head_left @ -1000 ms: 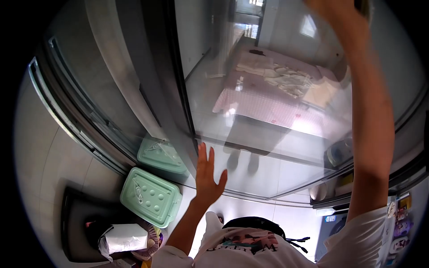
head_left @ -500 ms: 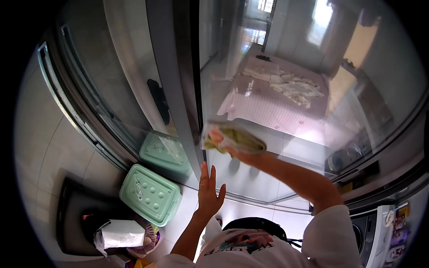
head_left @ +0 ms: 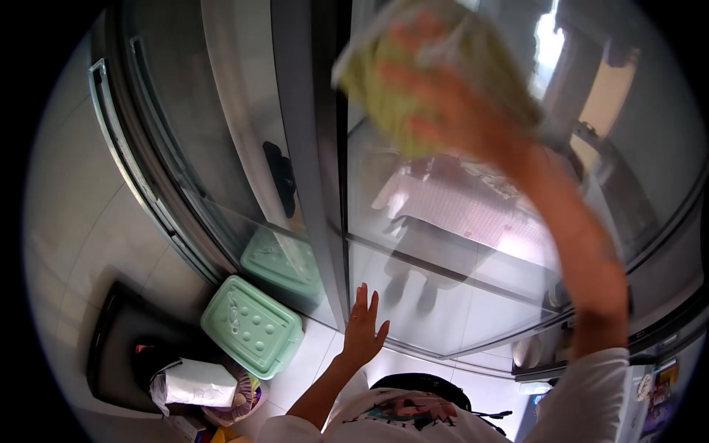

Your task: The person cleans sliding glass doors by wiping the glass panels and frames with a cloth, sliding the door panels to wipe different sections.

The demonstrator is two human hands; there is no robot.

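Green cloth (head_left: 481,63) is high by the glass door (head_left: 473,295) under my right hand (head_left: 447,103), its grip too blurry to tell, my empty left hand's (head_left: 362,337) fingers are spread, and wiping looks started, not done.

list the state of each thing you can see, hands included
right hand, on the cloth, motion-blurred, grip unclear
cloth, spread out under the right hand, in front of the glass
left hand, open, fingers up, holding nothing
glass panel, see-through, with reflections
green bin, lid on
white cord, loosely bunched on the lid
bed, covered in pink, partly hidden by the right hand and cloth
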